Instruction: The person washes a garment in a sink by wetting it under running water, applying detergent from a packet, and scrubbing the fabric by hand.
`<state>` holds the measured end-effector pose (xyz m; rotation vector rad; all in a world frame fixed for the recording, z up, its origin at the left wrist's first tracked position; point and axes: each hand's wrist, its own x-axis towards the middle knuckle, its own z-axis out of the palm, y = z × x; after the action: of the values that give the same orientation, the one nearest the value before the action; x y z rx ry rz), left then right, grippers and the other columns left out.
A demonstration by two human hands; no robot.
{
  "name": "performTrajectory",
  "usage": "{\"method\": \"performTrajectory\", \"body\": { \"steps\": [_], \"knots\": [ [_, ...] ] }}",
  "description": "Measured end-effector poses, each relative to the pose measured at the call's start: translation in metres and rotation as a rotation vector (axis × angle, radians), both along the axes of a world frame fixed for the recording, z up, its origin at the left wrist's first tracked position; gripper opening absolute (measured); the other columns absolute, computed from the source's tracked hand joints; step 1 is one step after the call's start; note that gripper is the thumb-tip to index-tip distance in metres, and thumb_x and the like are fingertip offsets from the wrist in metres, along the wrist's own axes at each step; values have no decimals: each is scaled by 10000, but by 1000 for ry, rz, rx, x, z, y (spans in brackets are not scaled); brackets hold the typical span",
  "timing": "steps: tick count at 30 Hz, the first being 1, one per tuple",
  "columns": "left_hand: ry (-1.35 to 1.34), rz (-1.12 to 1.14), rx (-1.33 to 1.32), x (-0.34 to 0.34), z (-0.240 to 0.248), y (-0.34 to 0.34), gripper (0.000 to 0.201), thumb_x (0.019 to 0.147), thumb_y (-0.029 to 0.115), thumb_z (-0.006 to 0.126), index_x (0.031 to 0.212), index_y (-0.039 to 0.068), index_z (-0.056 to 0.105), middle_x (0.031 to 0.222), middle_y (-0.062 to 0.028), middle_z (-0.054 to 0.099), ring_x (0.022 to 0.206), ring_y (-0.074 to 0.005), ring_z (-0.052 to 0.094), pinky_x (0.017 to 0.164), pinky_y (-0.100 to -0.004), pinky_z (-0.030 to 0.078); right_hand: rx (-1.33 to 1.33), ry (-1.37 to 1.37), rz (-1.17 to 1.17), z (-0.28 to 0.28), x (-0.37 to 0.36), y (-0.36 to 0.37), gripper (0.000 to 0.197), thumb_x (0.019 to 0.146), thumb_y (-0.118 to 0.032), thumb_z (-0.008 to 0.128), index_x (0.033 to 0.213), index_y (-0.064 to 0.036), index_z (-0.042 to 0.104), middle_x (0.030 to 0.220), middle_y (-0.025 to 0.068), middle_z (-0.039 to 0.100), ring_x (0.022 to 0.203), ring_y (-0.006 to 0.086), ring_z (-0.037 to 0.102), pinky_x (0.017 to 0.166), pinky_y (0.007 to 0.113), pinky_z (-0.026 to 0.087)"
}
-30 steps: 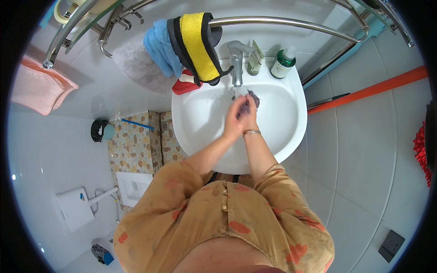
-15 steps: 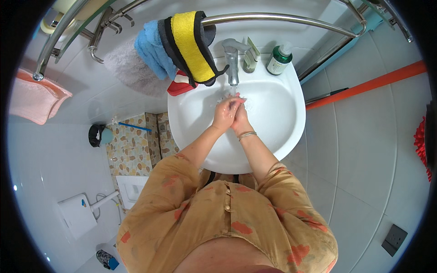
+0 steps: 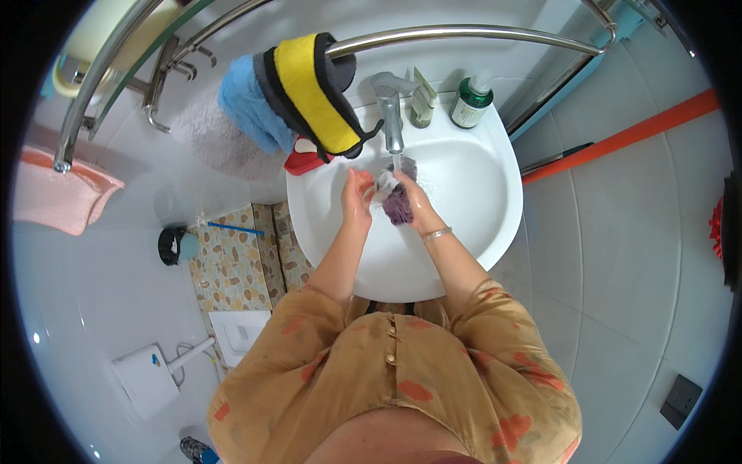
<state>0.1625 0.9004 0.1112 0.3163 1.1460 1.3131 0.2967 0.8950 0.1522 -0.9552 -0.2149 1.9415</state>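
Under the running stream of the chrome tap (image 3: 390, 116), my right hand (image 3: 418, 203) grips a small wet cloth (image 3: 398, 207), purple with a whitish part. The cloth is bunched up, and its exact kind does not show. My left hand (image 3: 356, 199) is just left of it, fingers raised and apart, with nothing in them. Both hands are over the white washbasin (image 3: 464, 232), with the forearms reaching in from the near side. Water falls onto the cloth's upper end and splashes into the bowl.
Behind the basin stand a green pump bottle (image 3: 472, 102) and a pale green tube (image 3: 423, 104). A yellow-and-grey cloth (image 3: 309, 85) and a blue towel (image 3: 251, 104) hang from the metal rail (image 3: 464, 32). Under them lies a red item (image 3: 305, 161) on the rim. An orange pole (image 3: 634, 135) leans at the right.
My hands, earlier pressed together under the tap, have come apart. The purple cloth now shows in my right hand, and my left hand has shifted left and opened.
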Motion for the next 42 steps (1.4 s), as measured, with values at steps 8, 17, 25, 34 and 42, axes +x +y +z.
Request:
{"method": "performTrajectory", "body": {
  "steps": [8, 17, 25, 34, 42],
  "knots": [
    [-148, -1, 70, 17, 19, 13, 251, 796, 67, 608, 1032, 74, 521, 963, -60, 575, 950, -195, 546, 778, -314, 468, -105, 505, -149, -28, 53, -35, 657, 769, -701, 403, 1092, -136, 490, 1068, 120, 565, 973, 298, 547, 870, 531, 401],
    [1308, -245, 356, 47, 7, 10, 157, 787, 174, 618, 764, 25, 573, 698, -43, 495, 647, -194, 495, 605, -312, 421, -45, -90, -363, -33, 0, -10, 186, 812, -185, 591, 906, -31, 547, 807, 63, 556, 694, 151, 537, 594, 276, 453],
    [83, -128, -29, 67, 7, 8, 244, 796, 208, 616, 860, -26, 589, 791, -80, 594, 663, -167, 584, 629, -290, 480, -77, -2, -438, -25, 19, 5, 230, 834, -269, 545, 838, -39, 557, 753, 54, 573, 729, 165, 578, 665, 299, 482],
    [-25, -399, 14, 51, 24, -8, 488, 811, 181, 597, 1233, 37, 398, 1128, -100, 509, 992, -216, 548, 845, -352, 456, 198, -562, -180, -73, 27, 15, 500, 877, -507, 430, 1038, -37, 489, 942, 75, 551, 887, 173, 526, 796, 291, 426],
    [899, -86, 471, 59, 28, -15, 186, 752, 74, 581, 930, 33, 545, 864, -75, 580, 762, -147, 550, 662, -285, 447, 181, 41, -292, -8, 7, -25, 559, 915, -506, 336, 1312, -112, 346, 1234, 99, 424, 1106, 223, 453, 947, 357, 377]
  ]
}}
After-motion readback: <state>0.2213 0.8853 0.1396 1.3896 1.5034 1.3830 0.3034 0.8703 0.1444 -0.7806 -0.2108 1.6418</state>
